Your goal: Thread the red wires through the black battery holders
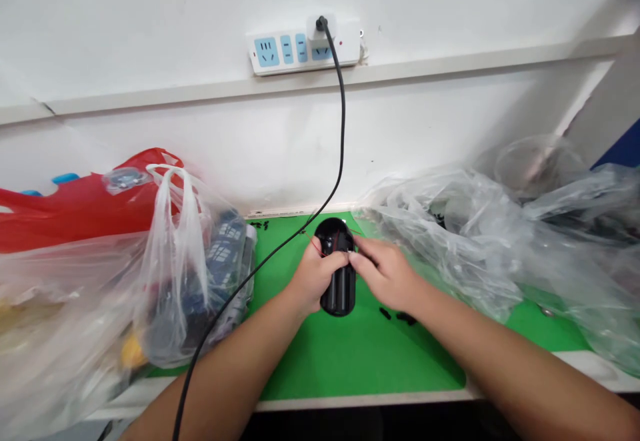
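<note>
A glossy black oblong plastic housing with a hollow, ribbed inside is held above the green mat. My left hand is closed around its left side, the thumb lying across the middle. Thin red wires stick out by the left fingers and run into the housing. At the housing's right edge my right hand is closed in a pinch, its thumb tip meeting the left thumb. Whatever small piece sits between those fingertips is too small to make out.
Small black parts lie on the green mat. Clear plastic bags crowd the right; a filled bag and a red bag stand left. A black cable hangs from the wall power strip across the left forearm.
</note>
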### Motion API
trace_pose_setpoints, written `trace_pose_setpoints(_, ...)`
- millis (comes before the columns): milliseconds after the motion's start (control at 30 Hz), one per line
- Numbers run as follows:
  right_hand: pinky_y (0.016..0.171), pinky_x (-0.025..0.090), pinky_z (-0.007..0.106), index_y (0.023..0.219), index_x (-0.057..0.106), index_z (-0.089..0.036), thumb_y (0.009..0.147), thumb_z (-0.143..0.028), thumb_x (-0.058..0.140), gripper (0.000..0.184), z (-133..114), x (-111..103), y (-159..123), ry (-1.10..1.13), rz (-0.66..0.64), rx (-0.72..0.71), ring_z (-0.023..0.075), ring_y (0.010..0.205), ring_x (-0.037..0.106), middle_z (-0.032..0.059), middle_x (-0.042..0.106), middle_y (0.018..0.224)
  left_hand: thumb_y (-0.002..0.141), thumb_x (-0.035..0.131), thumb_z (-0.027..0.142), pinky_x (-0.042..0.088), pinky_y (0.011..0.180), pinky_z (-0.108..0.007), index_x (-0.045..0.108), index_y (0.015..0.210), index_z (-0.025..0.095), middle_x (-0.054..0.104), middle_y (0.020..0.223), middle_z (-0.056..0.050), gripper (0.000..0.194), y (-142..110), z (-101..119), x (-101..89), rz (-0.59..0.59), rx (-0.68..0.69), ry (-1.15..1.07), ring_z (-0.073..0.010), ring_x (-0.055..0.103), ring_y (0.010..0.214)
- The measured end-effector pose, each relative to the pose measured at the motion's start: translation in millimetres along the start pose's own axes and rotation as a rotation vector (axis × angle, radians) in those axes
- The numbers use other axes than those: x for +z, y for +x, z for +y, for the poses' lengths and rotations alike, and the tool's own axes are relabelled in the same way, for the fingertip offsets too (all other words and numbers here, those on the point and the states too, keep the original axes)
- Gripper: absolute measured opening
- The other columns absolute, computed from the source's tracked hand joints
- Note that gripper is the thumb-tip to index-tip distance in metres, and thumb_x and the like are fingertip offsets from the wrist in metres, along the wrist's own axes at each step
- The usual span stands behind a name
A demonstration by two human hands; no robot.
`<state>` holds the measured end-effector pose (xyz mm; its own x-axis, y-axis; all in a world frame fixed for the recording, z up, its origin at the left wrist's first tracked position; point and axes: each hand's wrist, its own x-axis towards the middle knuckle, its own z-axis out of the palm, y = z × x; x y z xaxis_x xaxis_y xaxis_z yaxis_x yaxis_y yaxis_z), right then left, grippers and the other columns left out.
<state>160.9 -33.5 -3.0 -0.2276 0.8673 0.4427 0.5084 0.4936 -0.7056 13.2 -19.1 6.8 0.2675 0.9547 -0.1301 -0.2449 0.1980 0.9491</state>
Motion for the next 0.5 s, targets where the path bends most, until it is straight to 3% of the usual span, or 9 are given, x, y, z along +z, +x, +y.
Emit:
trace_pose_setpoints(133, 0.086, 0.047, 0.036, 0.122, 0.058, -0.021, 0.09, -0.046, 0.048, 0.042, 18.6, -11.4, 10.9, 0.373, 0.184, 0.188, 0.0218, 0.097, 0.058, 0.0085, 0.062, 0.109, 0.058, 0.07, 0.022, 0.048, 0.047, -0.027, 0.052, 0.098, 0.024, 0.061, 0.067, 0.002, 0.044, -4.1, -9.1, -1.2, -0.266, -0.353, 0.023, -0.014, 0.057, 0.049)
trace_pose_setpoints(233, 0.091, 0.047, 0.035, 0.126, 0.055, -0.023, 0.088, -0.056, 0.047, 0.05, 18.8, -10.5, 11.6, 0.668, 0.06, 0.173, 0.0207, 0.104, 0.058, 0.0073, 0.061, 0.115, 0.057, 0.071, 0.021, 0.047, 0.048, -0.025, 0.055, 0.091, 0.021, 0.061, 0.066, 0.0, 0.037, -5.9, -15.3, 0.1, -0.431, -0.49, 0.029, -0.0136, 0.057, 0.051)
trace_pose_setpoints(367, 0.077, 0.051, 0.033, 0.114, 0.061, -0.02, 0.087, -0.058, 0.048, 0.049, 6.1, -6.5, 8.1, 0.867, -0.102, 0.234, 0.0177, 0.079, 0.063, 0.0044, 0.064, 0.086, 0.057, 0.068, 0.019, 0.045, 0.052, -0.022, 0.059, 0.086, 0.016, 0.06, 0.067, -0.002, 0.031, -6.1, -16.5, 1.4, -0.476, -0.45, -0.059, -0.0113, 0.056, 0.055)
trace_pose_setpoints(500, 0.066, 0.051, 0.031, 0.101, 0.064, -0.017, 0.086, -0.055, 0.051, 0.042, 2.1, -8.8, 8.3, 0.881, -0.035, 0.244, 0.0159, 0.066, 0.06, -0.0007, 0.051, 0.066, 0.057, 0.074, 0.02, 0.045, 0.057, -0.022, 0.056, 0.094, 0.019, 0.061, 0.075, -0.001, 0.041, -5.9, -9.7, 0.1, -0.488, -0.378, -0.085, -0.0113, 0.057, 0.06)
